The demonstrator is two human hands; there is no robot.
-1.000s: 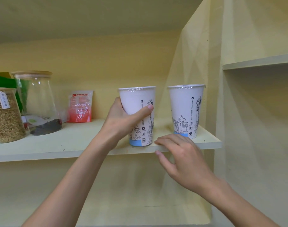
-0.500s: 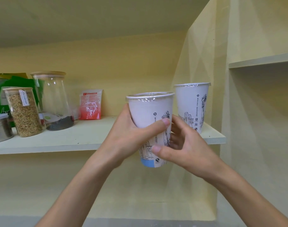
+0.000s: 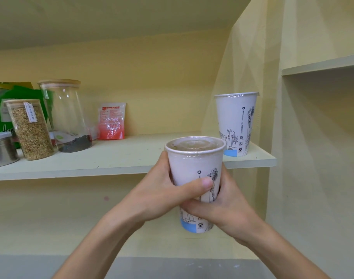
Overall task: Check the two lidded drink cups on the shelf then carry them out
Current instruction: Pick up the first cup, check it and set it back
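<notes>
The held cup (image 3: 194, 174), white paper with black line drawings and a blue band at its foot, sits off the shelf, upright and clasped between both hands in front of the shelf edge; its clear film lid shows a brownish drink beneath. Far left of the fingers, on the shelf (image 3: 111, 158), stands a metal tin (image 3: 2, 150) at the picture's edge; just right of it a glass jar of grain (image 3: 30, 129) with a paper tag, a green bag (image 3: 15, 101) behind both; next a taller glass jar (image 3: 66, 115) with a wooden lid and a dark layer at its bottom; then a red and white packet (image 3: 111, 121) leaning on the back wall, still well left of the hands. The left hand (image 3: 162, 194) wraps the held cup's left side, thumb pressed across the front, fingers closed around the back out of sight; the right hand (image 3: 226, 210) grips lower down on the right, thumb lying under the left thumb, fingers curled behind the cup. Above and right of the fingers the second cup (image 3: 235, 123), same print, lid sealed, stands upright near the shelf's right end, touched by neither hand.
</notes>
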